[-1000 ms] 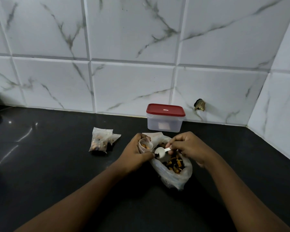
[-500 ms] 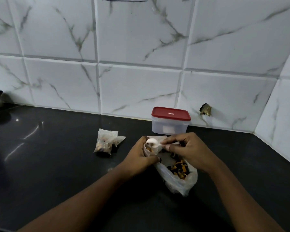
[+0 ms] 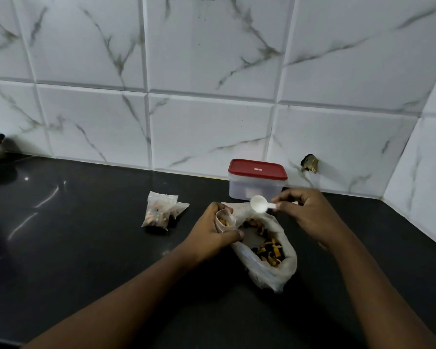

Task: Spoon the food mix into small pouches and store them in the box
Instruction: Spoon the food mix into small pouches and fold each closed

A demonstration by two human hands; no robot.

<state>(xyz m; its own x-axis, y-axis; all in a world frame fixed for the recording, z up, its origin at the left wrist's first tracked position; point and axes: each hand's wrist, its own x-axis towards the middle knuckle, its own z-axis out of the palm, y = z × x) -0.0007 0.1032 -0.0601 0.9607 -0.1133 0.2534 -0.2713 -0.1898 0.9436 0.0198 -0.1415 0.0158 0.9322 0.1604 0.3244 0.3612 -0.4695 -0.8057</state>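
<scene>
Head view: our left hand (image 3: pixel 212 233) grips the small pouch (image 3: pixel 224 219), mouth open, beside the food mix bag (image 3: pixel 275 268). Right hand (image 3: pixel 310 215) pinches the spoon (image 3: pixel 259 204), seemingly empty, above the bag. Filled pouches (image 3: pixel 159 210) left; box (image 3: pixel 257 182) far, lidded. Next scoop: modest load, tip slowly.

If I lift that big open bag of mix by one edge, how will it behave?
Likely floppy: the big bag is thin, crumpled film slumped on the counter. Its mouth gapes, so the mix would probably shift and spill. Probably light for its size, being only partly full.
</scene>
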